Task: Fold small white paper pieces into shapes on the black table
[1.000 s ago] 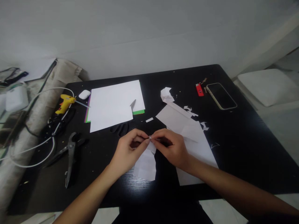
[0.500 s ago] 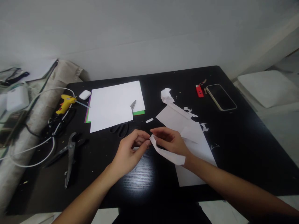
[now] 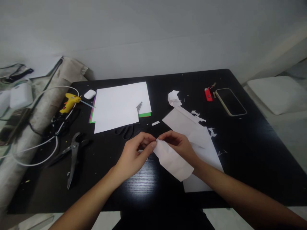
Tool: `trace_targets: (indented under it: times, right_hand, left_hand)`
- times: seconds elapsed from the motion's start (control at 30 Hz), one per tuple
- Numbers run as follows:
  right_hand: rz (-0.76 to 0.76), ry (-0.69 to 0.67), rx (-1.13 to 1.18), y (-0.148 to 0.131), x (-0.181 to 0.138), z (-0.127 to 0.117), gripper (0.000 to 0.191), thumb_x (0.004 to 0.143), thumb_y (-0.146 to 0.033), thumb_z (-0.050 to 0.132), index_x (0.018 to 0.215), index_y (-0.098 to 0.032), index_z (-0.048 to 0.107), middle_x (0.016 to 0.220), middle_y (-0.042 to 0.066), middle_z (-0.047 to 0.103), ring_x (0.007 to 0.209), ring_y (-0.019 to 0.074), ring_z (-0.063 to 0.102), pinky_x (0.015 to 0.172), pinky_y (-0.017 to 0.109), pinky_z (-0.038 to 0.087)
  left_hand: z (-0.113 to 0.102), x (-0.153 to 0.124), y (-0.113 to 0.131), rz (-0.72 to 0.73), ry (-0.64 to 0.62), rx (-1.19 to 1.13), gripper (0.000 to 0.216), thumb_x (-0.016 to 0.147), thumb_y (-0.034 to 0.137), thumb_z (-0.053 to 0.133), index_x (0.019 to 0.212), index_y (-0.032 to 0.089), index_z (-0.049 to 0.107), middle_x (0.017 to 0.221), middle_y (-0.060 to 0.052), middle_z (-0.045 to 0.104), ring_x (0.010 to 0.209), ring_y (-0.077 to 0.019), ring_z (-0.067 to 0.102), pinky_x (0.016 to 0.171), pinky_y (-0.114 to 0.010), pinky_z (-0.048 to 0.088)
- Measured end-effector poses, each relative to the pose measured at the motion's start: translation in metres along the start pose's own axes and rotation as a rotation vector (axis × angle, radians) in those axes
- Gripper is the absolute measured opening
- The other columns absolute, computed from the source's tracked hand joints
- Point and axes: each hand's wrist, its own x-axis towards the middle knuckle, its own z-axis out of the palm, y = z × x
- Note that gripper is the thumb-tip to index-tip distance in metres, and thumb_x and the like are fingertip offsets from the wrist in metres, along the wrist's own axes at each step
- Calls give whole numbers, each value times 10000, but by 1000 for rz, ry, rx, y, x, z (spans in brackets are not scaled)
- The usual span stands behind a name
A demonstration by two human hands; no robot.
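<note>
A creased strip of white paper (image 3: 174, 161) hangs between my hands above the black table, its wide face toward me. My left hand (image 3: 135, 156) pinches its upper left end between thumb and fingertips. My right hand (image 3: 178, 145) is closed on the same end from behind, its fingers partly hidden by the paper. Under my right forearm lie white paper sheets (image 3: 203, 166), one with a folded edge. A crumpled white paper piece (image 3: 174, 98) sits beyond them, and small paper scraps (image 3: 212, 132) lie along their right side.
Scissors (image 3: 126, 131) lie partly under a stack of white and coloured paper (image 3: 117, 105). At the left are pliers (image 3: 74, 156), a yellow glue gun (image 3: 70, 103) with a looping white cable and a white earbud case (image 3: 90, 94). A red lighter (image 3: 208, 95) and a phone (image 3: 230, 101) lie at the right.
The paper strip has turned from nearly edge-on to show its broad face, its loose end swinging lower. Both hands keep their hold at almost the same place. The view has shifted slightly.
</note>
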Motion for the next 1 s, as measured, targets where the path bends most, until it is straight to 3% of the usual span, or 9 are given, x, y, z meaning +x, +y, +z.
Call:
trace_targets:
  times: [0.13,0.3,0.5,1.0]
  right_hand:
    - [-99,18,-4,1,-2,1,225,688,-275,924,854,-240,776,852,10,769,788,171,714,736,299,586]
    - [-146,16,-115,1,-4,0,247,783,-318,865,1014,-261,799,850,18,746,804,182,718,756,322,596]
    - [-228,-51,-167,4,-5,-1,203,806,-289,849,1006,-275,820,956,32,764,880,196,730,799,329,596]
    - [-268,9,-211,1,-10,4,87,836,-258,806,922,-248,810,895,29,758,811,185,716,727,306,577]
  left_hand:
    - [1,0,2,-72,-54,-86,173,998,355,637,1018,184,654,794,-2,703,711,-126,693,621,-206,540]
    - [4,1,4,-106,-95,-180,165,984,337,658,1007,174,646,771,3,703,706,-121,704,648,-209,574]
    - [6,2,5,-116,-81,-239,144,960,307,680,977,169,645,758,2,697,691,-121,695,648,-223,596]
    - [6,4,4,-185,-87,-341,182,916,324,741,917,159,663,719,9,701,673,-130,713,649,-231,586]
